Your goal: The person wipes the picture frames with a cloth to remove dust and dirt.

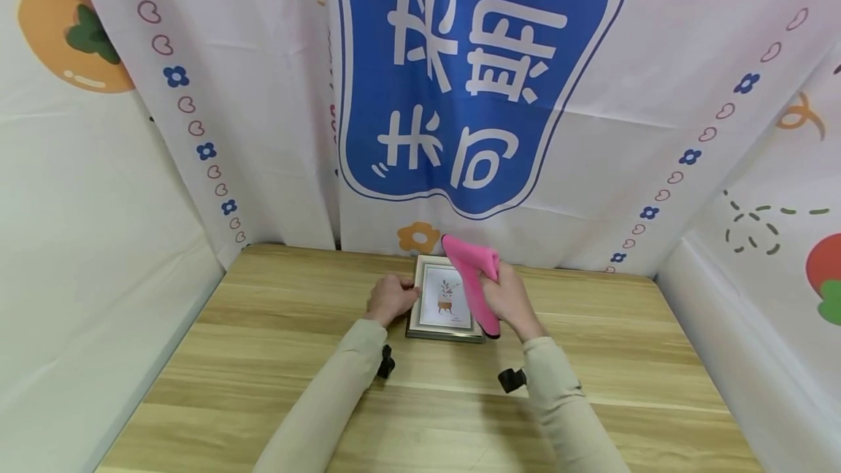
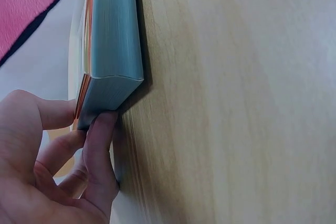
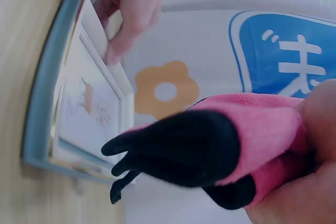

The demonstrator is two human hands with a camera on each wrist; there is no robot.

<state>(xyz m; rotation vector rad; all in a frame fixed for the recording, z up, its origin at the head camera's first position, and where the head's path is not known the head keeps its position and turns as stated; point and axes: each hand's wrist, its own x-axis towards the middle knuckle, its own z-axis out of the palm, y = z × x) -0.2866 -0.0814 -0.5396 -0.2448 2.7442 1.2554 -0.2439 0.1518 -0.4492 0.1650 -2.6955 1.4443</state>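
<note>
A picture frame (image 1: 428,305) with a cream border and a potted-plant print lies face up near the table's back edge. My left hand (image 1: 392,298) holds its left edge; in the left wrist view the thumb is at the face side and other fingers touch the blue-grey side (image 2: 113,30). In my right hand (image 1: 511,301) is a folded pink cloth (image 1: 471,265) with black trim, gripped above the frame's right part. The right wrist view shows the cloth's black edging (image 3: 184,148) close up, partly covering the frame.
The wood-grain table (image 1: 263,356) runs up to a hanging white curtain (image 1: 282,188) with a blue lettered panel (image 1: 453,115). White patterned sheets (image 1: 79,254) close off both sides. A small black device (image 1: 511,379) sits at each wrist.
</note>
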